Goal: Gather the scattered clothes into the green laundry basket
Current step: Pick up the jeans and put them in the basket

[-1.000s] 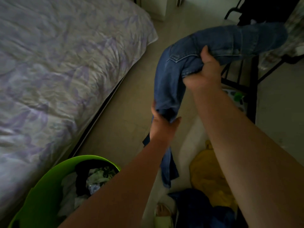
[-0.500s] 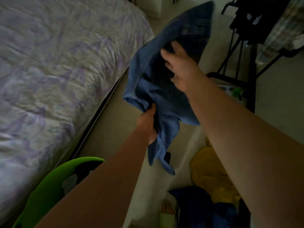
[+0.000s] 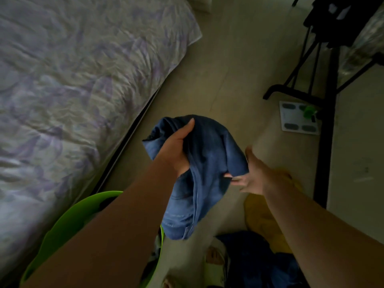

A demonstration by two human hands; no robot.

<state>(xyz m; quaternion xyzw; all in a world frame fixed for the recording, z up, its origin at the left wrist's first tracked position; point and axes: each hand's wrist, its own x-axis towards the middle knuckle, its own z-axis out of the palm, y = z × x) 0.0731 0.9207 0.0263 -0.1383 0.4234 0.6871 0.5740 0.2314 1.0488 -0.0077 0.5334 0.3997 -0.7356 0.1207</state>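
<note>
My left hand (image 3: 176, 150) grips bunched jeans (image 3: 199, 175) above green laundry basket (image 3: 68, 217) | right hand (image 3: 255, 175) open, fingertips touching denim | risk: hanging leg may drape outside the basket rim.

I see the jeans (image 3: 209, 163) — blue denim, bunched into a loose bundle — hanging in the air over the floor, one end drooping toward the basket (image 3: 68, 217). The basket is bright green with a curved rim, low at the left beside the bed, dark clothes inside. A yellow garment (image 3: 261, 221) and a dark blue one (image 3: 249, 258) lie crumpled on the floor at the right.
</note>
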